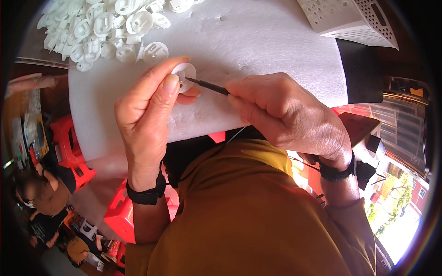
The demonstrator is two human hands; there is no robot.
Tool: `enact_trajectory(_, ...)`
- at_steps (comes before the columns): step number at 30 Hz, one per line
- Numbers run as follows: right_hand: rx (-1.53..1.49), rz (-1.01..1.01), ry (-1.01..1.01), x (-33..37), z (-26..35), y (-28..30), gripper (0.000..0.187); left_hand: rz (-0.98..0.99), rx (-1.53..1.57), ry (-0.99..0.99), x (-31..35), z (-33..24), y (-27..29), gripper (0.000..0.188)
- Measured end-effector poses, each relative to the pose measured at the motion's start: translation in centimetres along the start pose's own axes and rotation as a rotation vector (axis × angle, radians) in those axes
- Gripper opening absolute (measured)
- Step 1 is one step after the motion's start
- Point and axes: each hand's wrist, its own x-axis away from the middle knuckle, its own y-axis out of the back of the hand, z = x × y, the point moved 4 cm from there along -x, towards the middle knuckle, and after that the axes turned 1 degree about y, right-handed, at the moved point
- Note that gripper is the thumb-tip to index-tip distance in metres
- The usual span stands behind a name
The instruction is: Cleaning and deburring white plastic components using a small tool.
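Between the thumb and fingers of my left hand (pixel 149 101) is a small round white plastic part (pixel 186 70), held up over the foam-covered table. My right hand (pixel 290 108) is closed round a thin black pen-like tool (pixel 209 86). The tool's dark tip meets the inner side of the white part, close to my left thumb. What the tip touches there is too small to make out. A large pile of similar white plastic parts (pixel 102 25) lies beyond my left hand.
White foam sheeting (pixel 276 46) covers the table. A white perforated basket (pixel 340 18) stands at the far right, beside a black surface (pixel 361 71). Red plastic stools (pixel 69 138) are on the left, where other people (pixel 46 198) sit in the background.
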Motion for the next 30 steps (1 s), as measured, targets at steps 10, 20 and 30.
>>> enact_trajectory(10,-0.040,-0.185,0.069,0.6,-0.1,-0.2,0.010,-0.015,0.134,-0.009,0.1,-0.4,-0.1,0.029)
enact_trajectory(20,-0.214,-0.158,-0.289,0.0,1.3,1.2,0.015,0.000,0.266,-0.082,0.2,-0.7,0.3,0.031)
enact_trajectory(30,-0.206,-0.218,-0.103,-2.5,2.3,-0.4,0.018,-0.003,0.278,-0.106,0.5,-0.2,0.9,0.030)
